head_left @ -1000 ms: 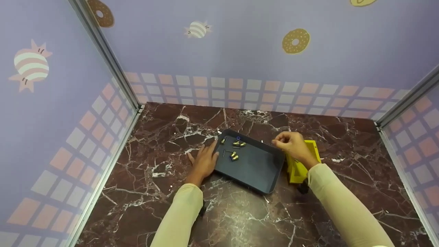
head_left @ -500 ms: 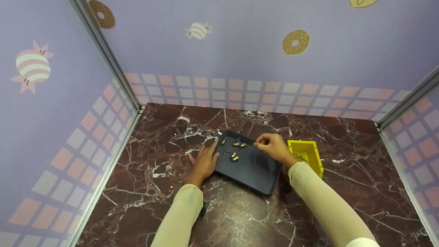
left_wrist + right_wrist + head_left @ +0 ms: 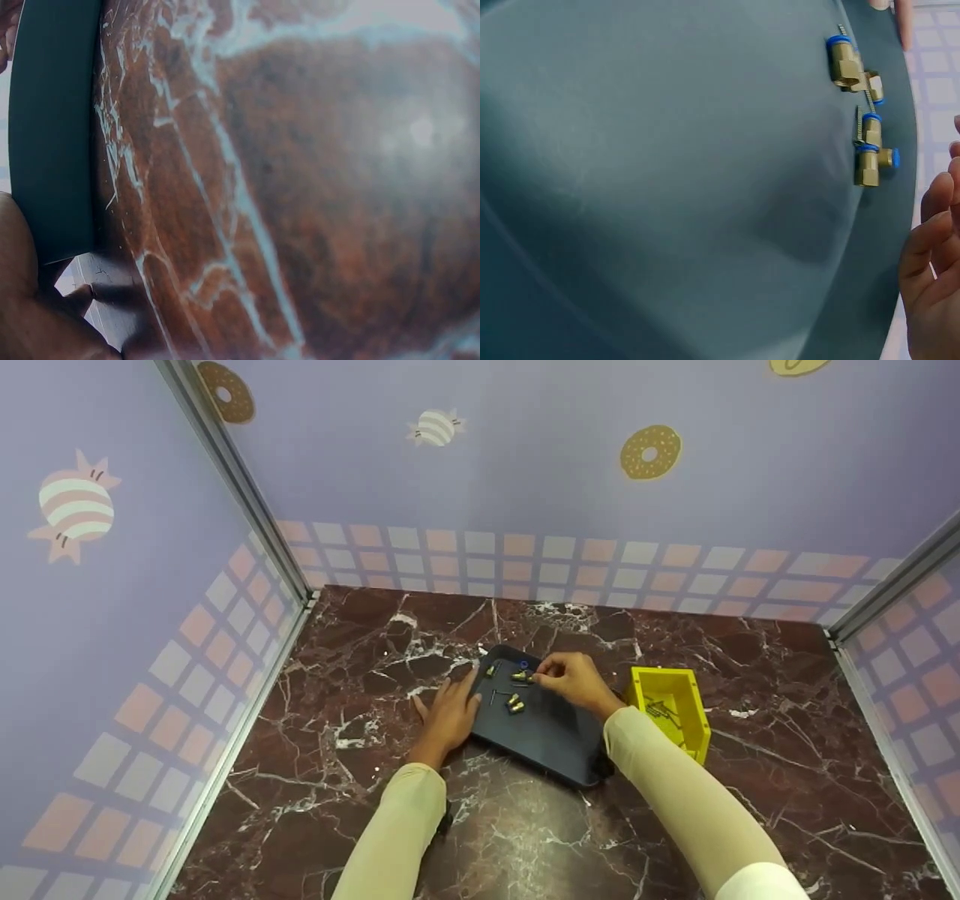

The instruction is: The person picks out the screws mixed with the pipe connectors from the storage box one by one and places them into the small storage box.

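Dark tray (image 3: 551, 739): brass fittings (image 3: 515, 704), thin screws (image 3: 493, 697). Yellow bin (image 3: 700, 709) right of it: more screws (image 3: 663, 711). Left hand (image 3: 450, 712) straight-fingered against tray; right hand (image 3: 576, 681) over tray, fingers curled, can't tell what's held.

Loads of free room over the near half of the black tray (image 3: 551, 739), plus open table (image 3: 322, 810) left of the left hand (image 3: 448, 711), which blocks that rim. Brass fittings (image 3: 845, 69) clutter the far-left part; right hand (image 3: 576, 681) and yellow bin (image 3: 700, 724) crowd the right.
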`<state>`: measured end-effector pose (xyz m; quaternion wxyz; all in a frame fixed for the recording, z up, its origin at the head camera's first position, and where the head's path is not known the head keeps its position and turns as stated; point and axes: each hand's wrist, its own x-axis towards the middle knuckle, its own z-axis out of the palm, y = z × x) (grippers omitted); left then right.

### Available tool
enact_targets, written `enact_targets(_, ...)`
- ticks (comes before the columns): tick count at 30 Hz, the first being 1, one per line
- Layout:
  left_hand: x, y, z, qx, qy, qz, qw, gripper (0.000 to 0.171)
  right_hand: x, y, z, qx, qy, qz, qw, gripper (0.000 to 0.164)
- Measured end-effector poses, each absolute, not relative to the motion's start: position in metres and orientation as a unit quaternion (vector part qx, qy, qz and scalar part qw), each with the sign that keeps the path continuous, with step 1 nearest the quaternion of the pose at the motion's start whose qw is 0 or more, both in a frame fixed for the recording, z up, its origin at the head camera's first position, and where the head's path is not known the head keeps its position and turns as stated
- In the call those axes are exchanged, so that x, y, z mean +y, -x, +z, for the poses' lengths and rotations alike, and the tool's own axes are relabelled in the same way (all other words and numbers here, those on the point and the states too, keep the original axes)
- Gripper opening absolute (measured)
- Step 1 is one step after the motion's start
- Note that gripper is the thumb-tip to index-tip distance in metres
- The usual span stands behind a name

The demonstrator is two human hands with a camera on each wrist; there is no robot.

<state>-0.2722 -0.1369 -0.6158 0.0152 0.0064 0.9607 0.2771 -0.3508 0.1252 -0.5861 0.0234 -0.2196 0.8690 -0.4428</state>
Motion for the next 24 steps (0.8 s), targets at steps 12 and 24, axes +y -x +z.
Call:
enact_targets(12, -0.137, 0.272, -0.617, 0.961, -0.007, 0.276, 0.019, 0.056, 0.115, 0.355, -0.607, 0.885, 0.214, -0.411, 0.053, 0.008)
enact_targets(24, -0.137, 0.273, -0.614, 0.962, 0.001, 0.273, 0.031, 0.055, 0.106, 0.357, -0.616, 0.897, 0.2, -0.386, 0.083, 0.018)
